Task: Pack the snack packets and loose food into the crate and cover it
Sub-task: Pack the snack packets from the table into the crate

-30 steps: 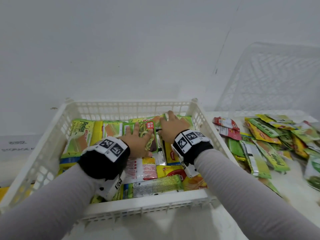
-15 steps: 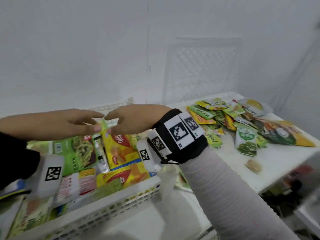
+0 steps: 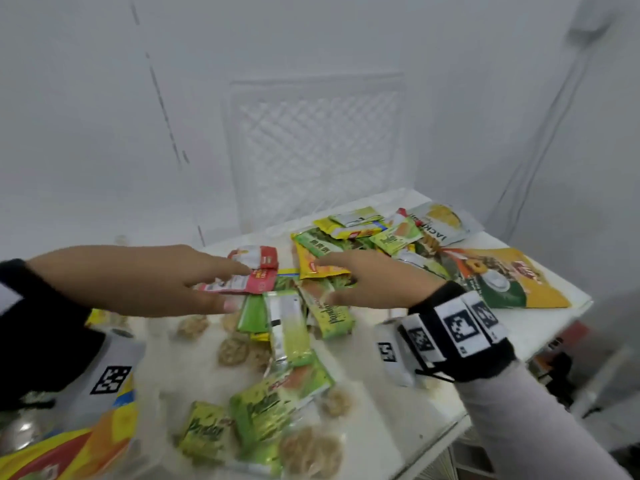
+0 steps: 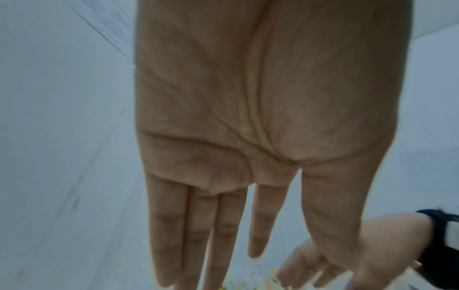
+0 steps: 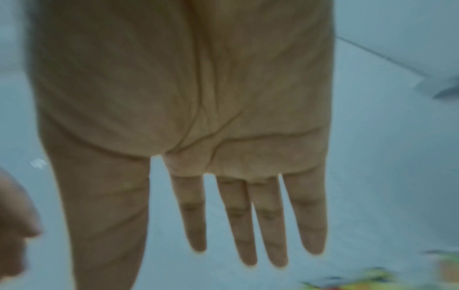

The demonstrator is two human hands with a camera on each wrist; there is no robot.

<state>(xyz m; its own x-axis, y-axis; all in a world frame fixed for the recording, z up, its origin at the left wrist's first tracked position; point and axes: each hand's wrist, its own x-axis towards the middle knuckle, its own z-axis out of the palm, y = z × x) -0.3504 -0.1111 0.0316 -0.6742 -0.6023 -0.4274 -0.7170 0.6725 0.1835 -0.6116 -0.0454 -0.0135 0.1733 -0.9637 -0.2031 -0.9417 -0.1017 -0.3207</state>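
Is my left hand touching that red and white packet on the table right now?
Cannot tell. In the head view the left hand overlaps the red and white packet, hiding any gap; the left wrist view shows only straight, empty fingers.

You cannot tell whether your left hand (image 3: 145, 278) touches the red packet (image 3: 254, 271) beyond its fingertips; blur smears it. Packets (image 5: 372, 278) past your right hand's (image 5: 198, 137) fingertips are cut off and unreadable.
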